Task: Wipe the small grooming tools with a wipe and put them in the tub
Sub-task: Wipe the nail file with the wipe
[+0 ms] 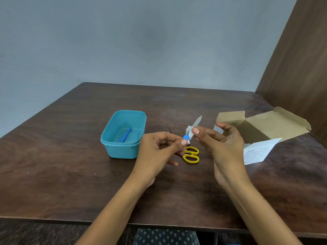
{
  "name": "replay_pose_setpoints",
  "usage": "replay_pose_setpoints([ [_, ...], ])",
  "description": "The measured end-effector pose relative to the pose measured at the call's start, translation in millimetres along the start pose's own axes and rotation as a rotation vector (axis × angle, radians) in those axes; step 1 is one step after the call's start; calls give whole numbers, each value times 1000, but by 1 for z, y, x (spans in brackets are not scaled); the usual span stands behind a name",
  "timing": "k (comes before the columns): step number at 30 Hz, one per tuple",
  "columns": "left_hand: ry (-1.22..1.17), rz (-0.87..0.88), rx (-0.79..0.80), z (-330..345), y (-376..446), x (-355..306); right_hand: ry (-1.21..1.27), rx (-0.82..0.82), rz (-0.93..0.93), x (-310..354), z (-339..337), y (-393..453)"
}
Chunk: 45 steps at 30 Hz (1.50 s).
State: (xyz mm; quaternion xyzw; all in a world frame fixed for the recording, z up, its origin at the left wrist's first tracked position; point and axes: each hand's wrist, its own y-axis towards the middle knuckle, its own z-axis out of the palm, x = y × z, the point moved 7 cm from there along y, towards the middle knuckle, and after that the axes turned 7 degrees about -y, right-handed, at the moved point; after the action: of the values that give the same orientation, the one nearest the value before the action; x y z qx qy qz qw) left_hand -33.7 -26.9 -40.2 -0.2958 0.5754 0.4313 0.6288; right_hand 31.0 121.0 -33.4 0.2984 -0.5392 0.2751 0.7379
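My left hand (159,149) pinches the blue handle of a nail file (196,122) above the table, its grey blade pointing up and right. A small white wipe (189,132) is wrapped around the blade near the handle, held there by my right hand (219,144). The teal tub (113,144) stands to the left of my hands with a blue-handled tool (126,134) lying inside. Yellow-handled scissors (191,155) lie on the table under my hands. Metal tweezers (169,130) lie just behind my left hand. A small metal piece beside the scissors is mostly hidden.
An open cardboard box (261,126) sits at the right with a white printed leaflet (256,152) in front of it. A brown wooden panel (297,68) rises along the table's right side. The table's front edge (106,222) runs below my forearms.
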Motion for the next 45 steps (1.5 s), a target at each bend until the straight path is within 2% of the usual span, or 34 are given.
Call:
replay_pose_setpoints([
  [6,-5,9,4,-1,0,1,75,-102,-62,-1,-3,-4],
  [13,-4,26,-4,0,-1,0,101,-64,-45,-7,6,-12],
  [19,-15,17,3,0,-1,0,122,-112,-64,2,1,-2],
  [25,-1,16,1,-1,-1,1,81,-66,-22,-8,4,-8],
  [30,-3,15,-1,-1,-1,1,-2,37,78,-14,10,-11],
  [35,-3,7,-7,-3,-1,1,-81,103,102,-12,11,-11],
  [45,-31,-8,-6,-2,-1,0,23,6,53,-6,1,-5],
])
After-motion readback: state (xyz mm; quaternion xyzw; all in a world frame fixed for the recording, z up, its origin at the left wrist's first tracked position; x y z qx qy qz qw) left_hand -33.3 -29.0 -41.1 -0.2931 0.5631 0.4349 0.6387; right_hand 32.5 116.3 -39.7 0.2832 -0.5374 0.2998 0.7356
